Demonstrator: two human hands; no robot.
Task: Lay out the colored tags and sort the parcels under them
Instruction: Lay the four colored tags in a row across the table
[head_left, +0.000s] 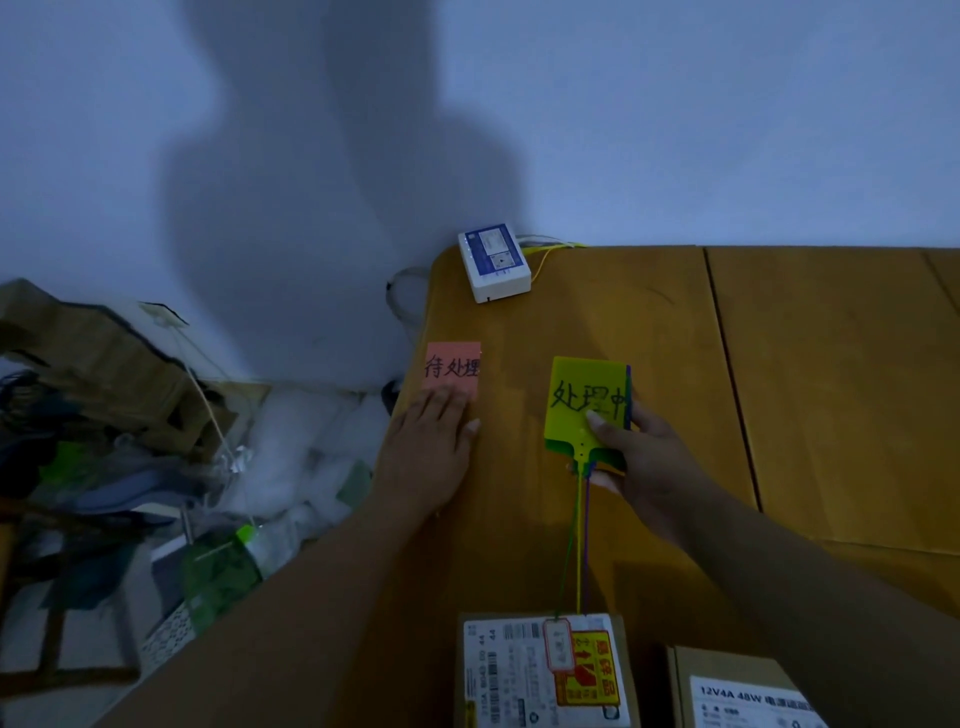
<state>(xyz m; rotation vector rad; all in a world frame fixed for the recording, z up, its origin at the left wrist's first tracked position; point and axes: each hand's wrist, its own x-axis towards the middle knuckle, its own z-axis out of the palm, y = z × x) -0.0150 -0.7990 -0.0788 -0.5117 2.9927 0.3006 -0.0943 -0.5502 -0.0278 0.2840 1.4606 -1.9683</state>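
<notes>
A pink tag (451, 368) with black handwriting lies flat near the table's left edge. My left hand (431, 452) rests flat on the table, its fingertips on the tag's lower edge. My right hand (636, 452) holds a small stack of tags with the yellow tag (587, 400) on top, thumb pressed on its face. Green and purple tags peek from under it. Thin tails (579, 545) hang down from the stack toward me. Two cardboard parcels sit at the near edge: one with a yellow warning sticker (545, 670) and one with a white label (743, 691).
A white device (494, 264) with cables sits at the far left corner of the wooden table (779, 364). Left of the table, on the floor, lie cardboard, plastic bags and clutter (156, 441). A wall rises behind.
</notes>
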